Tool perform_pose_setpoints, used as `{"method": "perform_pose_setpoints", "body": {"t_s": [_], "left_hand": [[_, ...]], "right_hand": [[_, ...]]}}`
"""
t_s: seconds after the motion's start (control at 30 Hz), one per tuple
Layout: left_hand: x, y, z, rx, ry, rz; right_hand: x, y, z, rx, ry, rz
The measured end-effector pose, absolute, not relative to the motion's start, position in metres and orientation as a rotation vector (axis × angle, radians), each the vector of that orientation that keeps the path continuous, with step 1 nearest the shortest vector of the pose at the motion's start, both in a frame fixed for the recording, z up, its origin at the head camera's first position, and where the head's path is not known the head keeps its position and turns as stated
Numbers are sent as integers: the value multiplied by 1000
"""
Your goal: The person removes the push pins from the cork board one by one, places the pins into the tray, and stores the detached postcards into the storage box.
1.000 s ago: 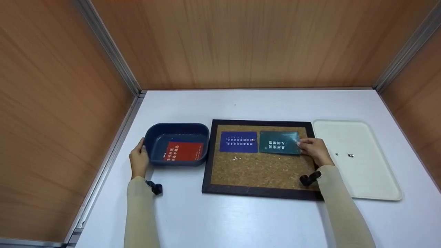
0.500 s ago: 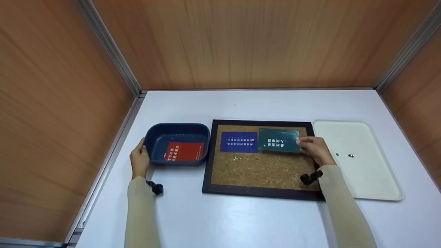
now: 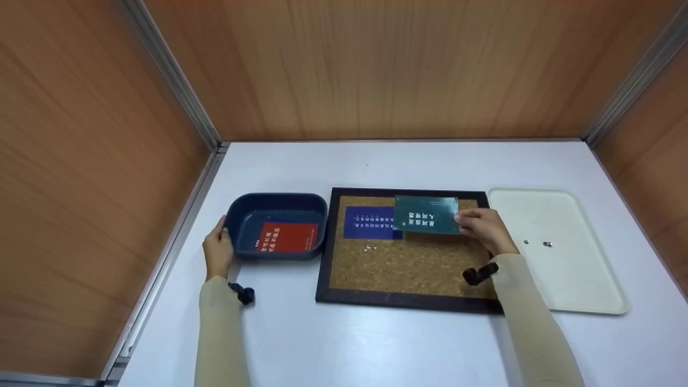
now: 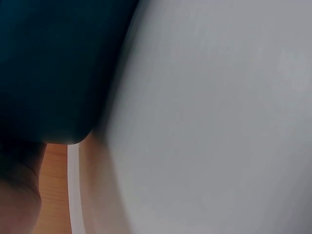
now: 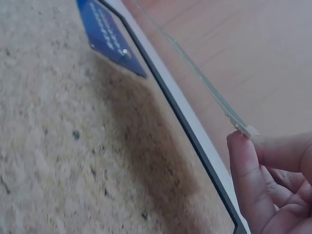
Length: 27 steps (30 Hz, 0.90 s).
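In the head view my right hand (image 3: 485, 230) pinches the right edge of a green card (image 3: 427, 214) with white lettering. The card is lifted over the cork board (image 3: 408, 271) and overlaps part of a blue-purple card (image 3: 368, 223) lying on it. The right wrist view shows the green card edge-on (image 5: 214, 92) between thumb and finger, its shadow on the cork. A shiny pin (image 5: 125, 52) sits on the blue-purple card. My left hand (image 3: 217, 252) holds the left wall of a dark blue basin (image 3: 279, 255), in which a red card (image 3: 290, 237) lies.
Several small pins (image 3: 370, 248) lie on the cork below the blue-purple card. A white tray (image 3: 570, 279) on the right bears small metal pieces (image 3: 547, 244). The board has a dark frame (image 3: 387, 299). Wood-grain panels (image 3: 376, 80) enclose the white table (image 3: 301, 344).
The green card has come up off the cork board and moved left, now covering the right part of the blue-purple card. My left hand and the basin have stayed put.
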<state>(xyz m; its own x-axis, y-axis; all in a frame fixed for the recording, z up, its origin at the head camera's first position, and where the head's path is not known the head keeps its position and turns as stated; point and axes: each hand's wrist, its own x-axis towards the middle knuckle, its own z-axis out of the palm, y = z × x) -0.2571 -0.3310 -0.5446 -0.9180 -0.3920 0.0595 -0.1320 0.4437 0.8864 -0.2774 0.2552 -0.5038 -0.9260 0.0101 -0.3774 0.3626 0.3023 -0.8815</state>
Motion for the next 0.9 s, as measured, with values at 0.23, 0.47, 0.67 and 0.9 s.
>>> {"method": "perform_pose_setpoints", "body": {"t_s": [0.23, 0.47, 0.67, 0.9], "left_hand": [[-258, -331, -546, 443, -2430, -1441], [-259, -331, -547, 451, -2424, -1489], [-260, -331, -547, 452, -2424, -1494], [-259, -330, -546, 444, -2429, -1481]], "right_hand": [[-281, 245, -497, 322, 2270, -1659], [-282, 234, -492, 288, 2257, -1671], [-283, 221, -489, 267, 2266, -1668], [-285, 208, -490, 219, 2209, -1748]]}}
